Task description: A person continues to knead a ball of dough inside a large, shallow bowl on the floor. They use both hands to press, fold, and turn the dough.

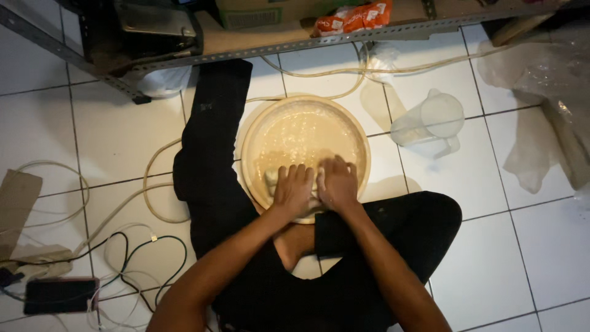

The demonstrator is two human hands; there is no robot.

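A round cream basin [356, 138] of pale cloudy liquid stands on the white tiled floor between my legs in black trousers. My left hand [293, 190] and my right hand [337, 183] lie side by side at the basin's near edge. Both press palm-down, fingers together, on a pale wet lump [272, 177] in the liquid. Most of the lump is hidden under my hands. My left leg [209, 141] stretches out along the basin's left side.
A clear plastic jug [430, 120] lies right of the basin. A metal shelf [295, 43] with an orange packet [356, 17] runs along the top. Hose and cables loop at left, near a phone [60, 294]. Plastic sheeting [547, 80] lies at far right.
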